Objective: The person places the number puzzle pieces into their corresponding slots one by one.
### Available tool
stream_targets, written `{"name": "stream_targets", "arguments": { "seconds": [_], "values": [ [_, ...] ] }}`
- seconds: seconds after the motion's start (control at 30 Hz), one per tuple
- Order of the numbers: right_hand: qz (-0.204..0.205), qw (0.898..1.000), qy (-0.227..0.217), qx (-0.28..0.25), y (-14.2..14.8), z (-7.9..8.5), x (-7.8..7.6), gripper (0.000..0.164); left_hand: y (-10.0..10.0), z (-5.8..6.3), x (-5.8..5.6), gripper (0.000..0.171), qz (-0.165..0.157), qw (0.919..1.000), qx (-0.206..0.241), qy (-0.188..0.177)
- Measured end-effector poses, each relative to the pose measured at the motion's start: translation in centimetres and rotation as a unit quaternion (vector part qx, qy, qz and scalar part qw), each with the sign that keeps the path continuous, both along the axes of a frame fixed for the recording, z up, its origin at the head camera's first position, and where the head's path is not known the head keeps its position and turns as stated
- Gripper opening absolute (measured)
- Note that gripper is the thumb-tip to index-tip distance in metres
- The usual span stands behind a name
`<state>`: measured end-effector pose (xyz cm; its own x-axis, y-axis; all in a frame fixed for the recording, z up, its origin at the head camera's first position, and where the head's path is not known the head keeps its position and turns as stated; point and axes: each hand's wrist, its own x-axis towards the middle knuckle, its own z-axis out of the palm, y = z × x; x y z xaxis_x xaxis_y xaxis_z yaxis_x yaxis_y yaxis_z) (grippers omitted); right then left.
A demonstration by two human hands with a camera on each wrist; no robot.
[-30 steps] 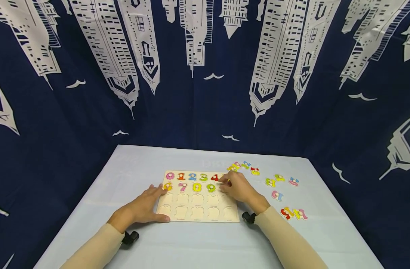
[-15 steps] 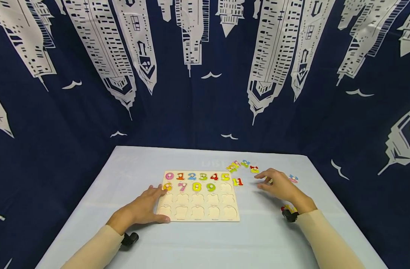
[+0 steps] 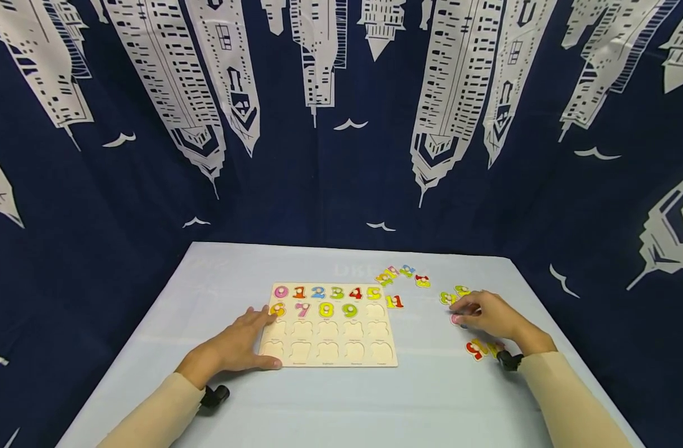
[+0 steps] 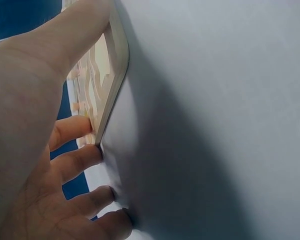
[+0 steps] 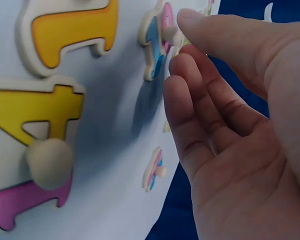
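My left hand rests at the left edge of a wooden number puzzle board, fingers spread and thumb near the bottom corner. Coloured numbers 0 to 9 sit in its upper two rows; several recesses lie bare. Off to the right, my right hand pinches the small knob of a pink-and-blue number puzzle piece between thumb and fingers. The piece stays at table level, mostly covered by the hand in the head view. Nearer the right wrist camera lies a yellow-and-pink 14 piece.
A red-and-yellow 11 piece lies at the board's right edge. Loose pieces cluster behind it, with a red one beside them. A yellow-green piece and a red-and-yellow piece lie near the right hand. Patterned blue cloth hangs behind.
My right hand has left the board's upper right, uncovering the 5 and the 11 piece, and moved right to the pink-and-blue piece. The left hand stays put.
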<state>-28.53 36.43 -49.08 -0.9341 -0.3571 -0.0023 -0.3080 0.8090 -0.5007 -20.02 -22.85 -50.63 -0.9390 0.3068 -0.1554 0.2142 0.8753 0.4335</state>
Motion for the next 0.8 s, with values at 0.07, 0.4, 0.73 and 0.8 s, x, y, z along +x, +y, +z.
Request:
{"name": "stream_targets", "arguments": {
  "seconds": [0.07,0.4,0.73,0.8],
  "values": [
    [0.001,1.0,-0.006,-0.002,0.2,-0.3,-0.1,0.015,0.0,-0.1,-0.1,0.116,-0.001,1.0,0.002,-0.001],
    [0.0,1.0,0.027,0.016,0.5,-1.1,-0.2,0.005,0.0,-0.4,-0.3,0.114,-0.003,1.0,0.003,0.003],
    [0.002,0.999,0.049,-0.008,-1.2,-1.3,-0.1,0.004,-0.1,-0.4,-0.1,0.116,0.004,1.0,0.003,-0.002],
    [0.009,0.999,0.051,-0.016,-2.0,-1.1,-0.2,0.004,-0.2,-0.4,-0.1,0.115,0.004,1.0,0.004,-0.001]
  ]
}}
